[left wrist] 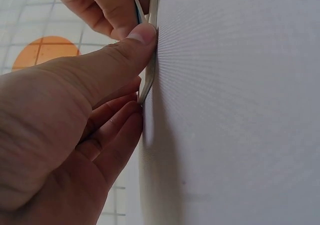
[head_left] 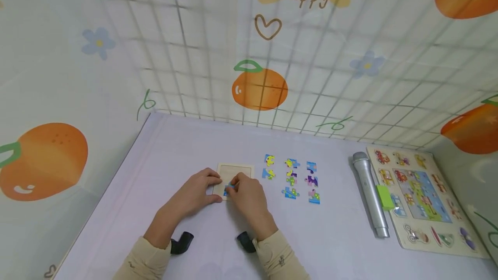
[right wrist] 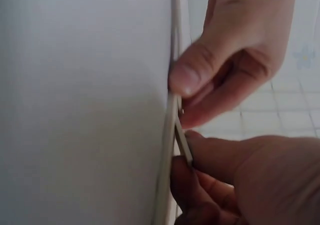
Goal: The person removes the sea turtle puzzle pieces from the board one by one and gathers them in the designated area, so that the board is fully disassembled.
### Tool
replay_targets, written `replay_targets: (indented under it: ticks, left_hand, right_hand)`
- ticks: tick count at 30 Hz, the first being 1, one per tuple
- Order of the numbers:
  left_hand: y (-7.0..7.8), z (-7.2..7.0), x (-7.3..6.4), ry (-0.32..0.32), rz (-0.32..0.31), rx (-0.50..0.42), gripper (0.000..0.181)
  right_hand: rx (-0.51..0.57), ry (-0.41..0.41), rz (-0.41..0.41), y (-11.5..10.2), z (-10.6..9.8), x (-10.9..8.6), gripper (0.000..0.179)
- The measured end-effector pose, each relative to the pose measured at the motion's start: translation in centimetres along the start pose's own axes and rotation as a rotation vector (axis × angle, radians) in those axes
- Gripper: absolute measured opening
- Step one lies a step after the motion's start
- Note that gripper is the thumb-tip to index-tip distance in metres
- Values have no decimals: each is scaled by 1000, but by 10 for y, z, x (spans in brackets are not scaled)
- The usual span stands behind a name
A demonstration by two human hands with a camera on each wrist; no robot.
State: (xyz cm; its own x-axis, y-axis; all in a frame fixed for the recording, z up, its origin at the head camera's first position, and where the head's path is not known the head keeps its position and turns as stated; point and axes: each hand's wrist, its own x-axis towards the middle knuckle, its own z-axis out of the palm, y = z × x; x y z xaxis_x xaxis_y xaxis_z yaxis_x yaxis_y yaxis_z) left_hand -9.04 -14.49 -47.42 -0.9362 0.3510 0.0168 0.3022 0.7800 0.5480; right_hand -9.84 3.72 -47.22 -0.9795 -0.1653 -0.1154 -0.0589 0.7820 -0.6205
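Observation:
A small wooden puzzle tray (head_left: 235, 169) lies on the table in front of me. My left hand (head_left: 194, 191) holds its near left corner, thumb at the near edge and fingers along the left side. Over the tray, my right hand (head_left: 249, 195) pinches a puzzle piece (right wrist: 183, 142) between thumb and finger. That piece tilts against the tray in the right wrist view. Blue shows beneath the right fingertips in the head view; the fingers hide most of it. Right of the tray lie several loose jigsaw pieces (head_left: 290, 192), coloured blue, yellow, green and purple.
Farther right lies a silver microphone (head_left: 369, 193), with a bright green block (head_left: 385, 198) beside it. A larger wooden picture board (head_left: 420, 245) sits at the table's right side. Behind the table (head_left: 334, 245) hangs a grid-patterned cloth with orange prints.

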Motion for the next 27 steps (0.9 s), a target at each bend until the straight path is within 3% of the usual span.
replay_targets:
  ticks: [10,27]
  left_hand:
    - [3,-1,0,-10,-24,4,53]
    - [5,-1,-1,-9,-43,8,53]
  right_hand:
    - [8,-31,8,9,-14,0,17]
    - [-27,-84,95,15,-32,0,24]
